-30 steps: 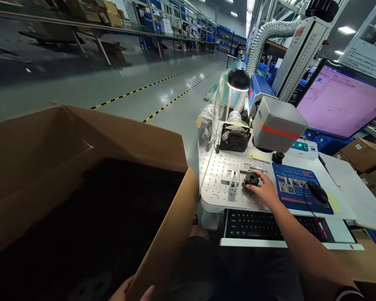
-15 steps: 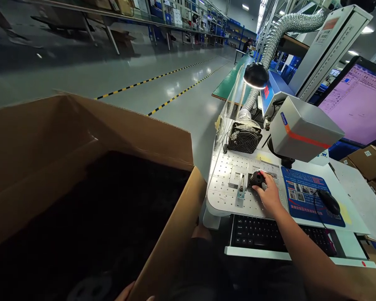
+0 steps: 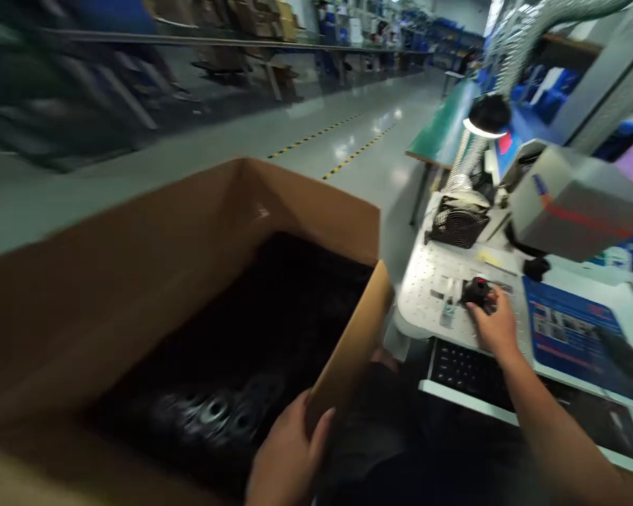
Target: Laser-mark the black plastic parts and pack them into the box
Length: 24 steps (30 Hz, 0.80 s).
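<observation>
Left hand: my left hand (image 3: 288, 457) sat at the near bottom of the view, on the near right wall of the cardboard box (image 3: 190, 232).
Left grip: pressed together on that wall's top edge, thumb on one face and fingers on the other.
Right hand: my right hand (image 3: 496, 327) reached far and right across the keyboard (image 3: 458, 365) onto the white perforated plate (image 3: 427, 277) of the table.
Right grip: the fingertips lay on the black part (image 3: 477, 289). Blur hid whether they pinched it or only rested there, so I could not tell.
Black part: on the perforated plate, just right of the small metal fixture (image 3: 448, 309) and under the far end of my right hand.
Box: open, filling the left half of the view, flaps up. Inside I saw dark round parts (image 3: 216, 414) heaped near the bottom, too blurred to count.
Machine: a grey marking head (image 3: 574, 204) with a red stripe hung over the table's far right, and a black knob (image 3: 535, 267) stood below it.
Far edge: a round fan (image 3: 456, 225) stood beyond the plate, with a lit lamp (image 3: 486, 116) above it.
Right side: a blue printed sheet (image 3: 570, 330) lay on the table, well right of the part, with a dark mouse (image 3: 619, 351) on its right end.
Sharpness: the whole view was smeared, so I could read no fine detail.
</observation>
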Each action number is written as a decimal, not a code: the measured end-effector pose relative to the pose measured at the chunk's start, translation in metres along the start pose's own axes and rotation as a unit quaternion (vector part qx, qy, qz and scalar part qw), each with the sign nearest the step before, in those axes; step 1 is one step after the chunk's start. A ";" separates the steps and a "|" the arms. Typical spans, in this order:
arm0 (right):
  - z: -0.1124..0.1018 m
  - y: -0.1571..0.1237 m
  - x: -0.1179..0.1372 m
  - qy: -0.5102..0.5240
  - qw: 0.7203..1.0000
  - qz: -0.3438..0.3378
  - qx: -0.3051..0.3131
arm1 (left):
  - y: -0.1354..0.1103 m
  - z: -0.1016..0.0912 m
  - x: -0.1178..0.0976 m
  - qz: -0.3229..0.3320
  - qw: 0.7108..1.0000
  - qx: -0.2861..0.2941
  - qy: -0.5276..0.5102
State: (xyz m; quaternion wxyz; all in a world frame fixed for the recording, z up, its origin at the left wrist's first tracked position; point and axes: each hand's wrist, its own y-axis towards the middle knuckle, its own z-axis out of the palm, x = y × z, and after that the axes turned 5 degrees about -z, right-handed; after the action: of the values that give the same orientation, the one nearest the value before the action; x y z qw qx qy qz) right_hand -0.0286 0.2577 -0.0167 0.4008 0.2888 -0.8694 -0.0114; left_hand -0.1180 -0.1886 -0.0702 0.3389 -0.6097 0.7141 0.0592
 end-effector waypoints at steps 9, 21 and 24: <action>0.010 0.003 -0.025 -0.050 0.998 -0.027 -0.025 | -0.019 0.003 0.004 0.055 0.997 -0.033 -0.029; -0.025 -0.039 -0.020 -0.078 0.996 -0.024 0.031 | 0.168 -0.084 0.014 0.054 0.989 -0.129 0.049; -0.051 -0.089 -0.028 -0.084 0.995 -0.057 -0.007 | 0.220 -0.112 -0.011 0.044 0.984 -0.130 0.114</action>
State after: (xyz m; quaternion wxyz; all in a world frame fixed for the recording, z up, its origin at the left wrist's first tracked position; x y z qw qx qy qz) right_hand 0.0651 0.2087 -0.0240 0.3267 0.3333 -0.8820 -0.0644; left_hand -0.3637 -0.1799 -0.0507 0.1699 -0.6190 0.7607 0.0963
